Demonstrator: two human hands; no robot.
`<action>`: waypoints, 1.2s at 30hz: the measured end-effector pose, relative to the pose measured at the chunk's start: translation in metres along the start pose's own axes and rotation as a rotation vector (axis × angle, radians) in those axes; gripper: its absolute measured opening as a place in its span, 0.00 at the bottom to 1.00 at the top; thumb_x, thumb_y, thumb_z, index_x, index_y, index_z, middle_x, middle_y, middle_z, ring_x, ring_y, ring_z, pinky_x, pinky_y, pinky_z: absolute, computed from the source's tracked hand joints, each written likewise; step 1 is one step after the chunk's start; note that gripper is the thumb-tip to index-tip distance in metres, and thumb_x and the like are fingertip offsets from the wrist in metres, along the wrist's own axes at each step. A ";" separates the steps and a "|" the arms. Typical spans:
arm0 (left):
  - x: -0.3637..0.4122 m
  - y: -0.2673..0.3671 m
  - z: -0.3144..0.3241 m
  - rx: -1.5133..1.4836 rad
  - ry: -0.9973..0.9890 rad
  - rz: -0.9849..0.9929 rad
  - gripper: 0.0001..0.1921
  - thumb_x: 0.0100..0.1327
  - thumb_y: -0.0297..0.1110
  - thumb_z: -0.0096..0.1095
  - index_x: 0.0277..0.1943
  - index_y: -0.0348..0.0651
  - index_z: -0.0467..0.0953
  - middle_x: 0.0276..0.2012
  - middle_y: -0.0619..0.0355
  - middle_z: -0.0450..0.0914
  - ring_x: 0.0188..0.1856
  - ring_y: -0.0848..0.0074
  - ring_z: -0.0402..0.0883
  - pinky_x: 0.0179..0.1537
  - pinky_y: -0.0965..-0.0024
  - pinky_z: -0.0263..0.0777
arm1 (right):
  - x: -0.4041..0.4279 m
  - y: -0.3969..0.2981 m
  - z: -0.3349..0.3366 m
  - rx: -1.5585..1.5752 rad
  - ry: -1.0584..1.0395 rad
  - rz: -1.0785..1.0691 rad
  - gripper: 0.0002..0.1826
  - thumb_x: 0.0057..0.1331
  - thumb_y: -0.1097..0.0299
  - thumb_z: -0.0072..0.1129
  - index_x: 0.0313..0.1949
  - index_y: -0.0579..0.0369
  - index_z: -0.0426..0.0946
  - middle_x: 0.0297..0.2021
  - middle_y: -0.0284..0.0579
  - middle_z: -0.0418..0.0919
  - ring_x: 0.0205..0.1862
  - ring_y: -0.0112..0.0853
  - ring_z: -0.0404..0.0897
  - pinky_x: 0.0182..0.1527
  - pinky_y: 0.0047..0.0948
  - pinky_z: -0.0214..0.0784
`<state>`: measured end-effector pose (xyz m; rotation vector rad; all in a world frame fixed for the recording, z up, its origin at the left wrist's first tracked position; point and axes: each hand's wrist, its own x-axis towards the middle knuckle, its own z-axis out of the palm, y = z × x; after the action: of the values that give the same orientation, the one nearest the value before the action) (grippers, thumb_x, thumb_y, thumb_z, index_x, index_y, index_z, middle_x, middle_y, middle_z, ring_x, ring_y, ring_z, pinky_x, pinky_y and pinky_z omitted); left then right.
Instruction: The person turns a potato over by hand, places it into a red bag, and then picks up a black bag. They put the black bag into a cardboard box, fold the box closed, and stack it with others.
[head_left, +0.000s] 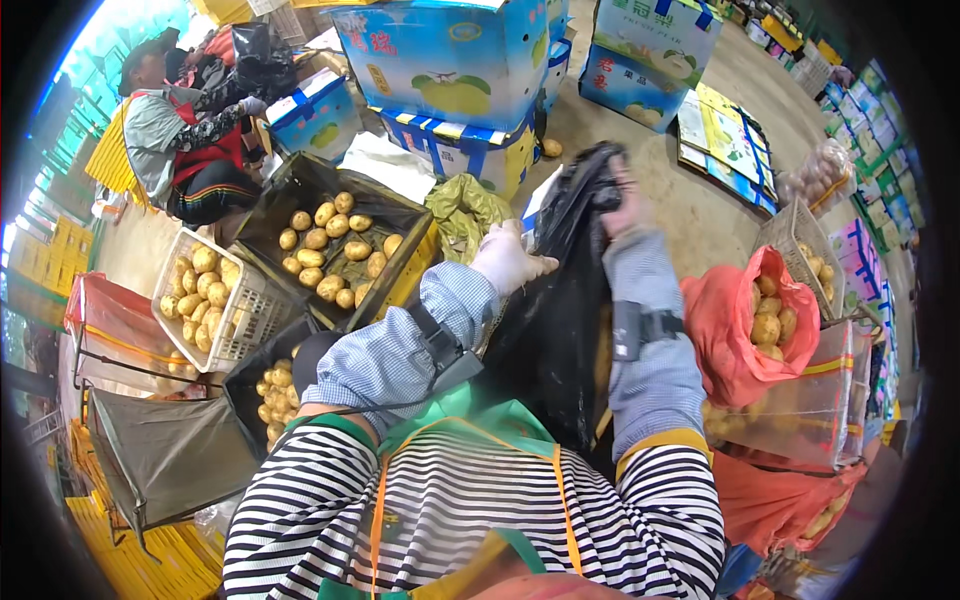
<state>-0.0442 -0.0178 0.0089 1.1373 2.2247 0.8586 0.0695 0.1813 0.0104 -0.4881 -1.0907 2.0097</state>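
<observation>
My right hand (624, 196) grips the gathered upper end of a black plastic bag (551, 315) and is slightly blurred. The bag hangs down in front of my body. My left hand (510, 259), in a white glove, is at the bag's left edge with its thumb pointing right; whether it pinches the plastic is not plain. Just beyond the left hand lies a crumpled olive-green bag (466, 214). To the left, a wide crate lined with dark plastic (409, 274) contains loose potatoes (337, 225).
A white plastic basket of potatoes (251, 330) and a dark bin (236, 375) are at left. An open red mesh sack of potatoes (712, 315) stands at right. Blue fruit cartons (442, 67) are stacked ahead. Flattened cartons (727, 146) lie on the floor. Another person (161, 142) sits at upper left.
</observation>
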 end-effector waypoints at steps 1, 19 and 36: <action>-0.001 0.007 -0.003 -0.005 -0.008 0.009 0.51 0.44 0.52 0.81 0.64 0.27 0.62 0.58 0.35 0.70 0.60 0.52 0.72 0.62 0.62 0.66 | -0.009 -0.034 -0.002 0.426 -0.409 0.182 0.18 0.68 0.57 0.60 0.49 0.57 0.77 0.46 0.48 0.83 0.46 0.40 0.83 0.50 0.41 0.78; -0.133 0.008 0.055 0.075 -0.611 0.934 0.16 0.60 0.33 0.53 0.48 0.38 0.80 0.49 0.46 0.81 0.48 0.55 0.81 0.51 0.59 0.75 | -0.287 0.039 -0.014 -0.775 -0.547 0.074 0.42 0.59 0.68 0.68 0.69 0.59 0.55 0.65 0.49 0.63 0.65 0.36 0.64 0.68 0.34 0.56; -0.205 -0.103 0.044 0.668 -0.471 0.394 0.21 0.65 0.52 0.60 0.47 0.43 0.83 0.33 0.50 0.84 0.41 0.61 0.83 0.47 0.59 0.74 | -0.313 0.048 -0.023 -1.105 -0.115 0.280 0.30 0.55 0.64 0.70 0.55 0.62 0.72 0.40 0.54 0.82 0.45 0.42 0.80 0.52 0.34 0.70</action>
<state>0.0396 -0.2229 -0.0659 1.8910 1.9410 -0.0778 0.2563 -0.0677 -0.0522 -1.1221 -2.2764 1.4859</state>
